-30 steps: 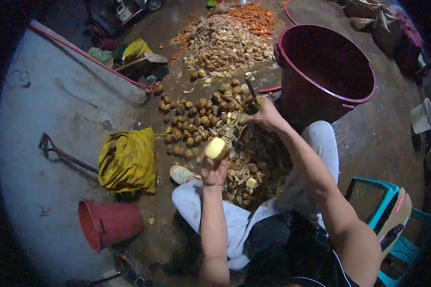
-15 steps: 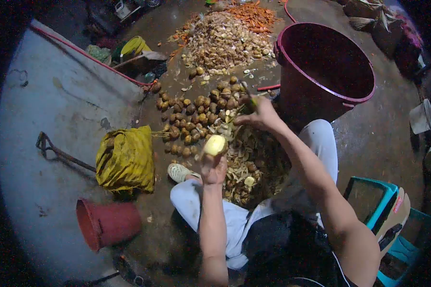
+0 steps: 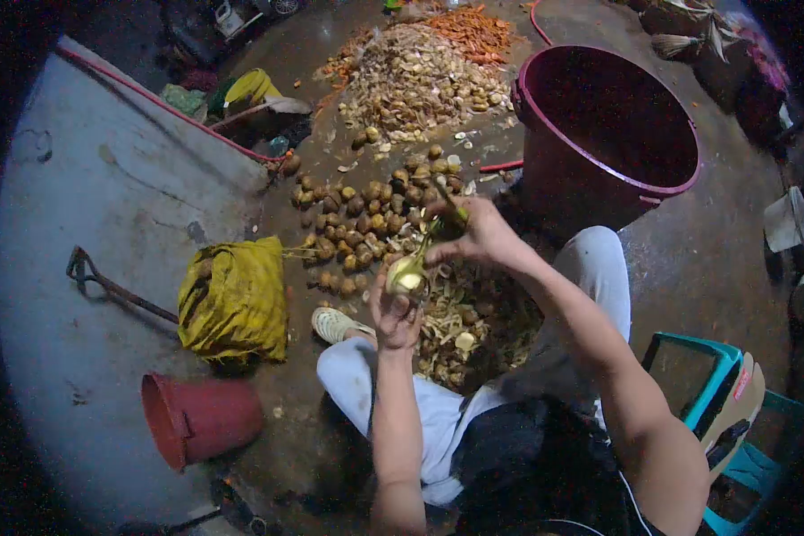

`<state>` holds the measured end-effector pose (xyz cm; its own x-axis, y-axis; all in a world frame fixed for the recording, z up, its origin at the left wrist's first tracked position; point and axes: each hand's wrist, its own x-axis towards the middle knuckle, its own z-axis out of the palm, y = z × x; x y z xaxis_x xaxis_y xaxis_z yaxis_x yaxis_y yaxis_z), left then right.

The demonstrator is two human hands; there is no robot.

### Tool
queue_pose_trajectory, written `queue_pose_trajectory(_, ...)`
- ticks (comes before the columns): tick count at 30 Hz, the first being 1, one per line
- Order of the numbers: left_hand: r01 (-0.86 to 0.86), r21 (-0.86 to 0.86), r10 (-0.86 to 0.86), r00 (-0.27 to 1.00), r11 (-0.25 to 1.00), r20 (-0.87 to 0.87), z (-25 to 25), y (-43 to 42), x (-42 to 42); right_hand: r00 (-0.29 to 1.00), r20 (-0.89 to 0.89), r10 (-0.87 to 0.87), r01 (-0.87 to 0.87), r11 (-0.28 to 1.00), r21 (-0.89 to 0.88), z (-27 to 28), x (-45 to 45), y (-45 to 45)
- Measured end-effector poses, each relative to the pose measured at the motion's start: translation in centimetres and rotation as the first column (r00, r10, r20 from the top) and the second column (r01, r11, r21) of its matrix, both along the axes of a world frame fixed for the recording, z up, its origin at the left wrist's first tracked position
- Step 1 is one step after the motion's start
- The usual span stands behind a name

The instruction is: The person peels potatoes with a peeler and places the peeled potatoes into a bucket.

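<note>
Your right grip (image 3: 481,234), clenched round the green tool (image 3: 456,210), is now in from the right to the part-peeled potato (image 3: 409,280) at frame centre, pinched in your curled left grip (image 3: 396,314), so tool-on-potato contact looks made.

1 pale-fleshed potato (image 3: 408,280) in the left hand (image 3: 397,314), greenish peeler (image 3: 431,235) at its top

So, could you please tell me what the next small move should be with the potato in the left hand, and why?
Probably draw the peeler along the potato: the left hand holds it up, the right hand has the peeler's working end right at it, and only part of its pale flesh shows. Remaining skin is hard to make out.
</note>
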<state>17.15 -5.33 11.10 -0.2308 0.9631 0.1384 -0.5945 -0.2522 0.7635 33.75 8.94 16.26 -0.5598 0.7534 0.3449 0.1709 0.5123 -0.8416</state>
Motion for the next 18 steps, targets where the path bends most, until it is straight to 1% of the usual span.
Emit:
queue_pose_trajectory(1, -0.001, -0.010, 0.001, 1.000, 1.000, 0.000, -0.8, -0.4, -0.1, 1.000, -0.020, -0.015, 0.014, 0.999, -0.048, -0.8, 0.1, 0.6)
queue_pose_trajectory(2, -0.005, -0.055, 0.014, 0.986, 0.998, 0.166, -1.5, -0.5, -0.2, 0.981, 0.143, -0.134, 0.143, 0.988, -0.057, -0.9, 0.6, 1.6)
queue_pose_trajectory(3, -0.001, -0.089, 0.030, 0.945, 0.996, 0.327, -2.0, -0.5, -0.4, 0.981, 0.108, -0.161, 0.172, 0.980, -0.104, -0.8, 1.1, 2.1)
queue_pose_trajectory(4, 0.001, -0.084, 0.026, 0.946, 0.996, 0.324, -2.4, -0.6, -0.6, 0.991, 0.060, -0.123, 0.129, 0.985, -0.114, -1.3, 1.0, 2.1)
queue_pose_trajectory(5, 0.001, -0.096, 0.024, 0.965, 0.995, 0.261, -1.9, -0.5, -0.6, 0.996, 0.013, -0.085, 0.086, 0.989, -0.120, -1.9, 0.8, 2.2)
queue_pose_trajectory(6, -0.001, -0.111, 0.023, 0.980, 0.994, 0.200, -1.6, -0.6, -0.6, 0.998, 0.020, -0.059, 0.060, 0.996, -0.059, -0.9, 0.4, 1.1)
queue_pose_trajectory(8, -0.004, -0.091, 0.019, 0.987, 0.996, 0.161, -2.1, -0.4, -0.5, 1.000, 0.019, -0.009, 0.008, 0.998, 0.059, 0.5, 0.2, -0.4)
queue_pose_trajectory(9, -0.006, -0.081, 0.018, 0.990, 0.997, 0.141, -2.4, -0.3, -0.4, 1.000, 0.020, -0.007, 0.006, 0.999, 0.053, -0.2, 0.4, 0.4)
queue_pose_trajectory(10, -0.080, -0.112, 0.105, 0.966, 0.990, 0.238, -2.7, -0.3, -0.1, 0.994, 0.059, -0.092, 0.093, 0.996, -0.015, -1.2, 0.7, 1.8)
queue_pose_trajectory(11, -0.095, -0.107, 0.121, 0.954, 0.990, 0.273, -1.7, -0.2, 0.1, 0.979, 0.103, -0.174, 0.182, 0.981, -0.071, -1.7, 1.2, 2.7)
queue_pose_trajectory(12, -0.111, -0.102, 0.138, 0.942, 0.989, 0.307, -0.8, -0.2, 0.3, 0.988, -0.003, -0.157, 0.154, 0.972, -0.176, -1.3, 1.5, 2.6)
queue_pose_trajectory(13, -0.127, -0.097, 0.153, 0.927, 0.987, 0.341, 0.2, -0.2, 0.5, 0.987, -0.008, -0.161, 0.158, 0.973, -0.170, -1.0, 1.3, 2.3)
queue_pose_trajectory(14, -0.092, -0.107, 0.114, 0.968, 0.990, 0.225, -0.7, -0.5, -0.4, 0.995, -0.020, -0.094, 0.093, 0.994, -0.050, -0.4, 0.8, 1.5)
queue_pose_trajectory(15, -0.074, -0.073, 0.083, 0.988, 0.995, 0.127, -1.0, -0.4, -0.4, 1.000, -0.021, -0.022, 0.023, 0.997, 0.068, 0.6, 0.4, 0.4)
queue_pose_trajectory(16, -0.058, -0.038, 0.059, 0.998, 0.998, 0.028, -1.4, -0.3, -0.4, 1.000, -0.003, 0.010, -0.010, 1.000, 0.003, 1.5, 0.3, -0.6)
queue_pose_trajectory(17, -0.060, -0.044, 0.062, 0.998, 0.997, 0.029, -1.4, -0.2, -0.4, 1.000, -0.002, 0.012, -0.012, 1.000, -0.003, 1.0, 0.3, 0.2)
queue_pose_trajectory(18, -0.022, -0.018, 0.023, 0.996, 1.000, 0.089, -1.4, -0.5, -0.5, 0.990, 0.106, -0.089, 0.089, 0.996, 0.003, 0.1, 0.5, 1.4)
